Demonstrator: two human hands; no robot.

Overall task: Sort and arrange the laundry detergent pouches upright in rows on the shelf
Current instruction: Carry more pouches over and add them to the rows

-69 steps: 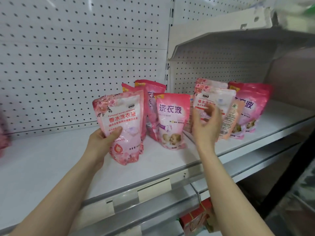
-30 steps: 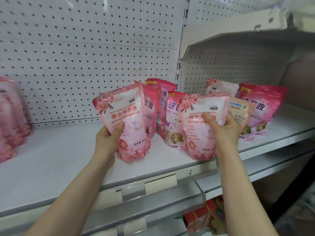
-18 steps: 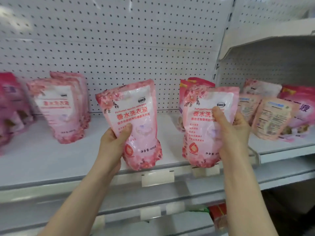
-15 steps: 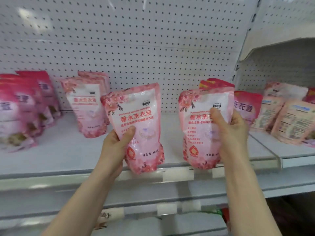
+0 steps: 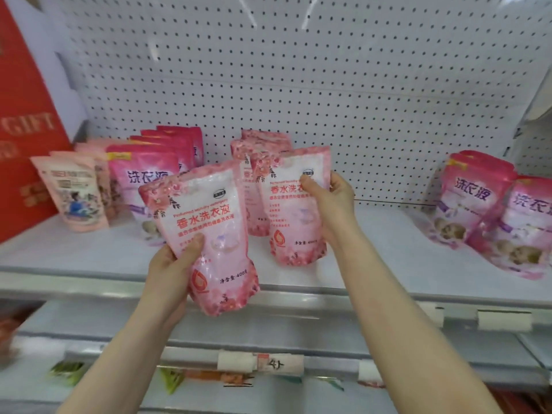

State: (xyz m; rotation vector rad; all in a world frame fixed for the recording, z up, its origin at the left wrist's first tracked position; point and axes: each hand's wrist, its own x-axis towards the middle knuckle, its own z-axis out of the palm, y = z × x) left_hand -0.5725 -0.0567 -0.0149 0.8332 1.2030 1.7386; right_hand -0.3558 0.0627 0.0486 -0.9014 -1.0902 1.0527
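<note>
My left hand (image 5: pixel 171 270) grips a pale pink floral detergent pouch (image 5: pixel 209 231) upright, in the air in front of the shelf's front edge. My right hand (image 5: pixel 331 204) grips a second pouch of the same kind (image 5: pixel 294 216) by its upper right side, its bottom at or just above the white shelf (image 5: pixel 388 258), directly before a standing row of matching floral pouches (image 5: pixel 254 150). Further left stands a row of darker pink pouches (image 5: pixel 149 174). Two darker pink pouches (image 5: pixel 490 210) lean at the right end of the shelf.
Pale peach pouches (image 5: pixel 71 195) stand at the far left beside a red gift box (image 5: pixel 24 138). White pegboard (image 5: pixel 298 85) backs the shelf. Price-tag strips (image 5: pixel 263 363) line the lower shelf edges, with goods dimly seen below.
My view and both hands have swung left along the shelf, carrying the two floral pouches. The right pouch has moved forward and down to the row of matching pouches.
</note>
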